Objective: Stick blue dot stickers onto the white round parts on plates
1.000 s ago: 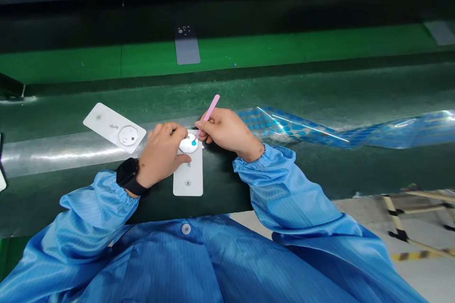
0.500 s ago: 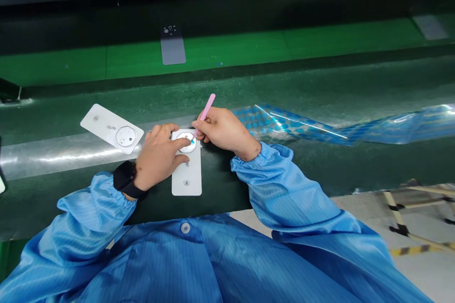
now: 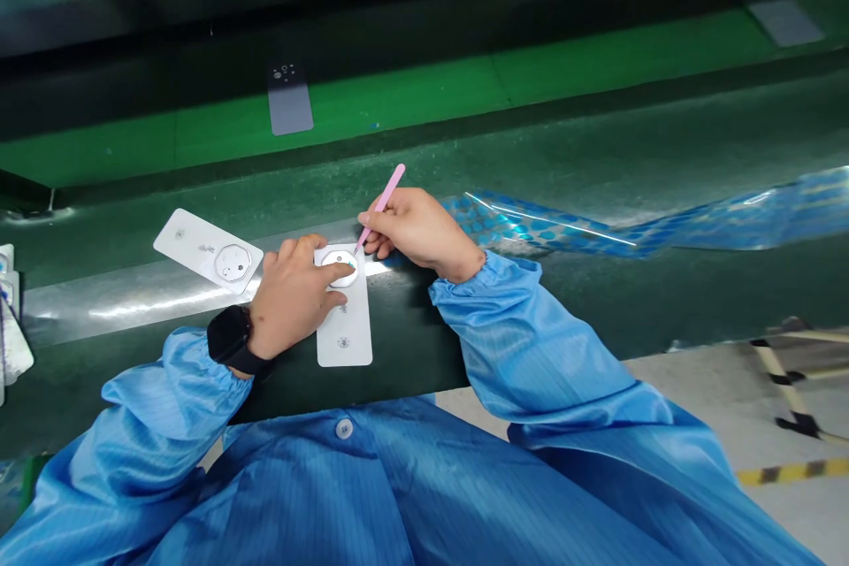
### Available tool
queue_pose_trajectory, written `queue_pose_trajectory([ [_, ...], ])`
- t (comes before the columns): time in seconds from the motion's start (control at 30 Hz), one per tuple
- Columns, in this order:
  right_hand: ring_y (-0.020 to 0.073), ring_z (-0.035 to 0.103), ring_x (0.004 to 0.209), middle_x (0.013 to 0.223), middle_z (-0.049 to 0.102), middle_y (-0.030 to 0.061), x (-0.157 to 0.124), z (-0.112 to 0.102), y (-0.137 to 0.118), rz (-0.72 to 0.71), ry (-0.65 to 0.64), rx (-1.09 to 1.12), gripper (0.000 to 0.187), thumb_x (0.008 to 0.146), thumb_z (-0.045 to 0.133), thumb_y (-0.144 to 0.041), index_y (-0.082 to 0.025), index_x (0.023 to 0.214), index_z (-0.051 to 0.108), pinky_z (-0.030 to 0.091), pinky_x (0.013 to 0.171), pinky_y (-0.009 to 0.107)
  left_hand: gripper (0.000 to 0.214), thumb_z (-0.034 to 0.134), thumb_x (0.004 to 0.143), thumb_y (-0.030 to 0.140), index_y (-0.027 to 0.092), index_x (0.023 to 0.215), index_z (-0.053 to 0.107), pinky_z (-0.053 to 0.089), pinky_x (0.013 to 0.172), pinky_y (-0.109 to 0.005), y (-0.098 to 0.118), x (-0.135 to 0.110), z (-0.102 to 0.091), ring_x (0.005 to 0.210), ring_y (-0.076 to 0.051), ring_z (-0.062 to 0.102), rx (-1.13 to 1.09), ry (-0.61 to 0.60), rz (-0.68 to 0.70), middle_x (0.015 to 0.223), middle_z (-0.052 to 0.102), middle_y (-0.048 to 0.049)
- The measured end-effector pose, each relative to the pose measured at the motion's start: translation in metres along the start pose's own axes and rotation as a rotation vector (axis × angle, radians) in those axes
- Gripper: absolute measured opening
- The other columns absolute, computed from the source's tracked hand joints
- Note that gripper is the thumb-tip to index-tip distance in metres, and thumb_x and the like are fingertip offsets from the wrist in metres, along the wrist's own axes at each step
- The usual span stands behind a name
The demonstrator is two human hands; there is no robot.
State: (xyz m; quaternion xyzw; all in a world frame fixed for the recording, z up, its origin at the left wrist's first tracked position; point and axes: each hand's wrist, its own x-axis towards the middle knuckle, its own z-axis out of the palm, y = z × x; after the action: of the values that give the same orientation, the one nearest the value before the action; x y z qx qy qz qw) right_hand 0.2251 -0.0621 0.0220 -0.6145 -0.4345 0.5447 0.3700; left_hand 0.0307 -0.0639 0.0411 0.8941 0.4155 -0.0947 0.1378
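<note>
Pink tweezers have edged to the upper right rim of the round white disc. Left hand presses the white card, forefinger on the disc, just beside the right hand, which pinches the tweezers.

Pink tweezers, tips angled down at the round white disc on a long white card, lying lengthwise.

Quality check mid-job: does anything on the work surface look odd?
The clear film with blue dots, right of the right hand and its pink tweezers, is twisted and buckled, not flat. The white card past the left hand sits angled to the card under the hands. No spill or breakage shows.
</note>
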Motion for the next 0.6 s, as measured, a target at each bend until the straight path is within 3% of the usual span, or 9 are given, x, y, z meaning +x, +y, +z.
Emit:
queue_pose_trajectory([
  [0.6,0.0097,0.058,0.039,0.048,0.063,0.0026,0.0086,-0.0010,0.0000,0.061,-0.026,0.200,0.030,0.093,0.061,-0.009,-0.012,0.063,0.061,0.047,0.037,0.016,0.034,0.075,0.081,0.032,0.035,0.115,0.075,0.038,0.094,-0.054,0.0000,0.0061,-0.0043,0.127,-0.039,0.040,-0.006,0.002,-0.022,0.132,0.056,-0.0111],
])
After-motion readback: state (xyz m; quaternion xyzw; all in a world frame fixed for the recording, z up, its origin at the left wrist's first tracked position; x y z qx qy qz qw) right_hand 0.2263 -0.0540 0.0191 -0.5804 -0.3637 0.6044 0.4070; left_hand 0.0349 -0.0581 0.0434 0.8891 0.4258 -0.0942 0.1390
